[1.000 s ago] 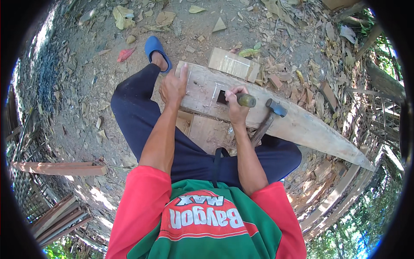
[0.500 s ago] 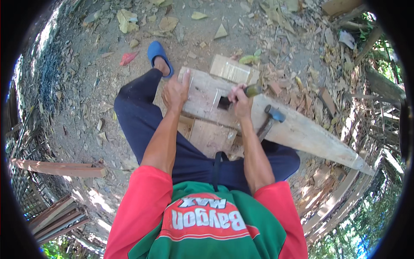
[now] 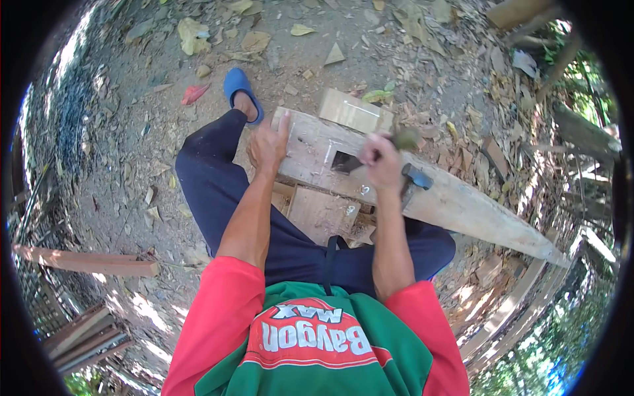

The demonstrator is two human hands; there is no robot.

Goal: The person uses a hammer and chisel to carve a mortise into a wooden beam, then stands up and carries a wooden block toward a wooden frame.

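Note:
A long weathered plank [image 3: 475,211], tapering to the right, lies across in front of me. It has a dark square hole [image 3: 345,162] and white chalk marks. My left hand [image 3: 269,145] grips the plank's left end, thumb on top. My right hand [image 3: 380,162], slightly blurred, is closed on a chisel with a yellow-green handle [image 3: 407,137], held just right of the hole. A hammer [image 3: 417,176] rests on the plank beside that hand, its handle partly hidden by my forearm. A smaller marked board [image 3: 353,105] lies beyond the plank, and more boards [image 3: 316,211] lie beneath it.
My bent legs [image 3: 211,171] frame the work, with a blue slipper [image 3: 236,82] at far left of the plank. Dirt ground [image 3: 145,105] holds dry leaves and chips. Beams [image 3: 86,257], stacked planks [image 3: 79,336] and branches [image 3: 581,132] lie along the sides.
My right hand and the chisel have moved right, away from the hole toward the hammer. The camera view has shifted slightly. My left hand still grips the plank's end.

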